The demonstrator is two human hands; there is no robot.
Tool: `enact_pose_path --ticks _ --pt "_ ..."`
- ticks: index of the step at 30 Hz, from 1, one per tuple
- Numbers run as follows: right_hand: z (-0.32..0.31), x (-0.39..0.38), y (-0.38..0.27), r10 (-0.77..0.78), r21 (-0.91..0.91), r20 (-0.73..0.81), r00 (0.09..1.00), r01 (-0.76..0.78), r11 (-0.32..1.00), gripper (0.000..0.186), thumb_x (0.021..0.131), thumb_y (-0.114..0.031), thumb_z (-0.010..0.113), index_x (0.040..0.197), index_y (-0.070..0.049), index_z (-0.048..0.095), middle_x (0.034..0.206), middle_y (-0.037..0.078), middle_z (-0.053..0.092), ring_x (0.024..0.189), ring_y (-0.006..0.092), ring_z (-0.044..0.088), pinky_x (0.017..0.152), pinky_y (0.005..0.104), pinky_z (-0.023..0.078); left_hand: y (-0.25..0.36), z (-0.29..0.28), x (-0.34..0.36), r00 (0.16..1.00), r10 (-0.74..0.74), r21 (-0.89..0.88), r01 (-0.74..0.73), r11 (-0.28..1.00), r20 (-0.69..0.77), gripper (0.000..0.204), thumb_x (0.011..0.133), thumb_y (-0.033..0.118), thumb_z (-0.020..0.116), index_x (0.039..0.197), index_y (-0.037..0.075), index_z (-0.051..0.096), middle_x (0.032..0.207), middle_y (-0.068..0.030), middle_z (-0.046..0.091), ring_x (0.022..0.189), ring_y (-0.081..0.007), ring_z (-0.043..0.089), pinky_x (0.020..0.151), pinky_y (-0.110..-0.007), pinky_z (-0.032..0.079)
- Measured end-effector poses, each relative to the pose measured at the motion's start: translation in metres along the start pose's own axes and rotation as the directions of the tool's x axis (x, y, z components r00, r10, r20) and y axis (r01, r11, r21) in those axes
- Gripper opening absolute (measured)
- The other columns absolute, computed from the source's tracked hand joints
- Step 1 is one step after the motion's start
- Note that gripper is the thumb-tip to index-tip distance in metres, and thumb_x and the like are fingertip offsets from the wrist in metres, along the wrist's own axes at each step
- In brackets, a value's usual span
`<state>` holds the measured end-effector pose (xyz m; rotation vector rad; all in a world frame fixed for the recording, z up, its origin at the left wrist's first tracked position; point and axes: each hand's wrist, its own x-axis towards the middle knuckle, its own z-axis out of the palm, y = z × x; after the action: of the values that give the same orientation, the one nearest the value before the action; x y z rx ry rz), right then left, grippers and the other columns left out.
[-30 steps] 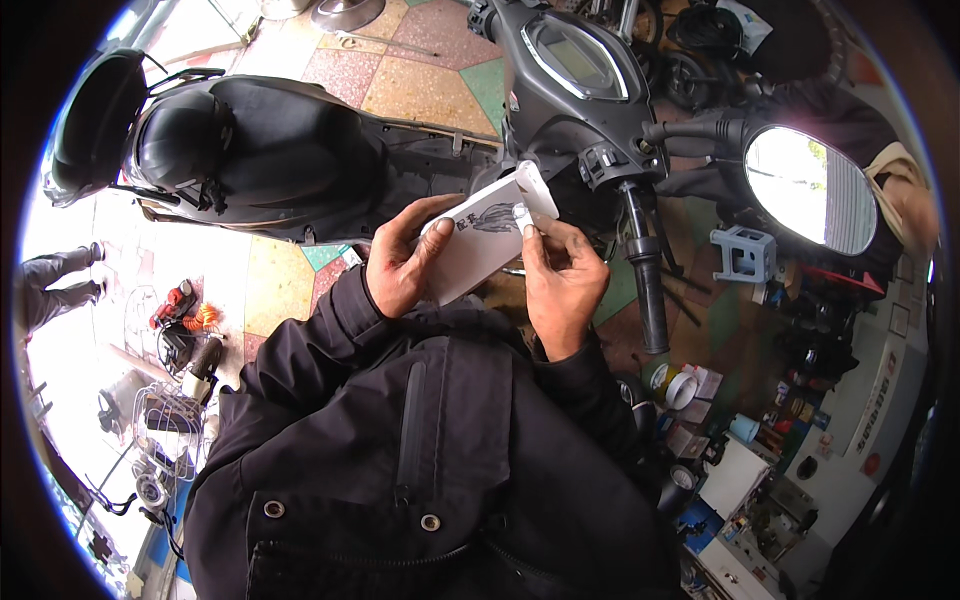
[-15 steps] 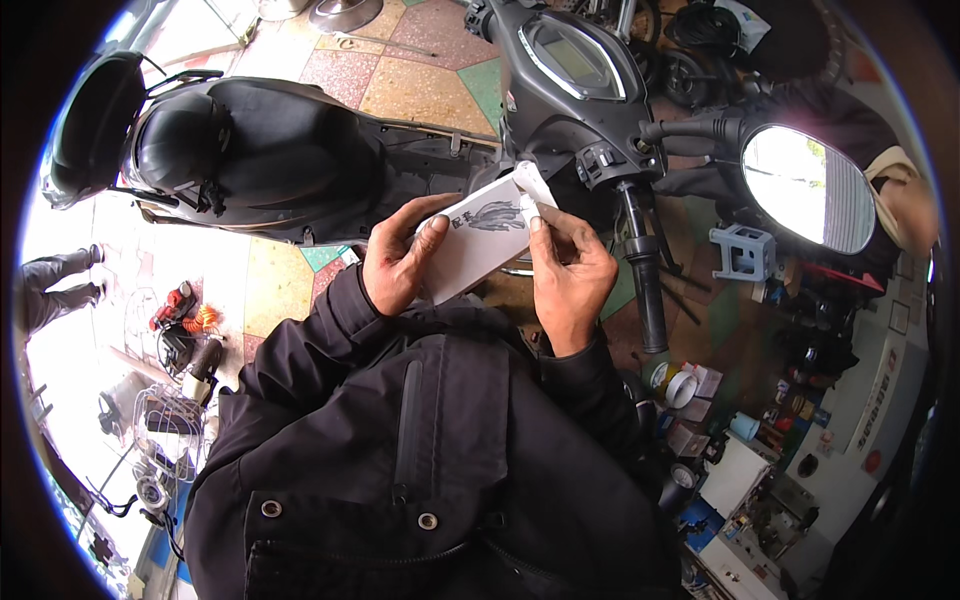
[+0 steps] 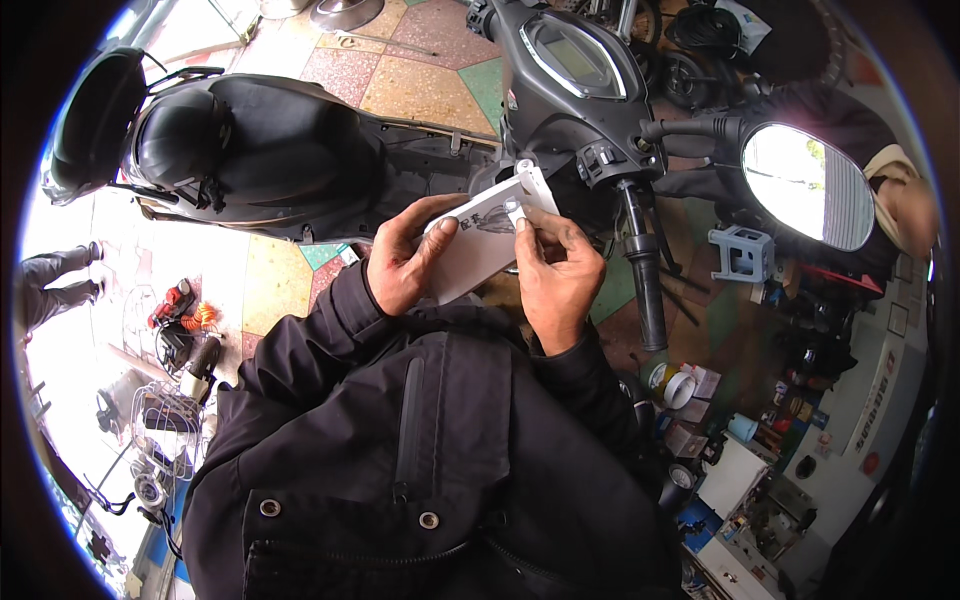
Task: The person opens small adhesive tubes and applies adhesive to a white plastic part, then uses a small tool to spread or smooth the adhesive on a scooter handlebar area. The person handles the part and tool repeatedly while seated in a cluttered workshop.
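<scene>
At centre frame, just above the black jacket (image 3: 440,470), both hands work on a flat white box (image 3: 478,250). The left hand (image 3: 408,262) is closed around the box's lower left end, thumb on the printed top face and fingers wrapped underneath, holding it tilted with its far end toward 1 o'clock. The right hand (image 3: 555,275) rests on the right edge; its thumb and forefinger are pinched together on a small white tab or seal near the upper end of the box. Whether that tab is already lifted cannot be told.

Judged from the grip, the step in hand is opening the box at its upper end. The next move calls for a steady left-hand hold while the pinched fingers pull or peel away from the box, with light force so the card does not tear.

Surroundings: a black scooter (image 3: 270,150) lies from 10 to 12 o'clock, its handlebar grip (image 3: 645,290) at 3 o'clock just beside the right hand, and a round mirror (image 3: 808,185) at 2 o'clock. A roll of tape (image 3: 678,388) sits at 4 o'clock.
</scene>
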<state>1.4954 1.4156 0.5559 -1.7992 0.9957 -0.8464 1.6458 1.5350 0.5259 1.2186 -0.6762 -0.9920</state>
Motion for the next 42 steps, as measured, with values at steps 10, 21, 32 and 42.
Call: enact_pose_path --ticks 10,21,32,42 --pt "-0.005 -0.002 -0.017 0.027 0.122 0.022 0.999 -0.03 0.992 0.013 0.095 0.001 0.074 0.107 0.003 0.075 0.092 0.004 0.073 0.074 0.006 0.065 0.068 0.0232 0.053 -0.005 -0.003 0.003 1.0 -0.015 0.019 0.016 1.0 -0.023 0.04 0.111 0.028 0.057 0.133 -0.005 0.063 0.112 -0.0097 0.072 0.1 -0.0135 0.065 0.089 -0.029 0.053" --pt "-0.009 -0.007 0.0 -0.005 -0.046 0.033 0.999 0.007 0.999 0.018 0.092 0.003 0.075 0.11 0.001 0.076 0.093 0.006 0.074 0.072 0.0078 0.066 0.064 0.0239 0.052 -0.011 -0.004 0.005 0.997 0.007 -0.004 -0.007 1.0 -0.079 0.041 0.11 0.028 0.059 0.134 -0.004 0.063 0.112 -0.0095 0.072 0.099 -0.0128 0.065 0.089 -0.028 0.053" --pt "0.008 -0.013 -0.008 0.01 0.036 0.098 0.995 -0.014 0.999 0.016 0.093 0.0 0.075 0.109 0.001 0.075 0.092 0.006 0.074 0.072 0.0091 0.069 0.063 0.0251 0.054 -0.01 0.002 0.004 0.996 0.047 0.038 -0.044 0.998 -0.077 0.04 0.111 0.027 0.055 0.137 -0.003 0.062 0.119 -0.0094 0.071 0.106 -0.0128 0.062 0.095 -0.027 0.049" --pt "0.005 -0.006 -0.003 0.002 0.008 0.037 0.999 -0.002 1.0 0.014 0.093 0.0 0.075 0.108 0.001 0.075 0.093 0.006 0.073 0.07 0.0084 0.066 0.062 0.0246 0.053 -0.009 0.001 0.002 0.998 0.037 0.041 -0.035 0.999 -0.053 0.041 0.111 0.027 0.056 0.137 -0.004 0.062 0.118 -0.0097 0.071 0.104 -0.0132 0.063 0.093 -0.028 0.051"
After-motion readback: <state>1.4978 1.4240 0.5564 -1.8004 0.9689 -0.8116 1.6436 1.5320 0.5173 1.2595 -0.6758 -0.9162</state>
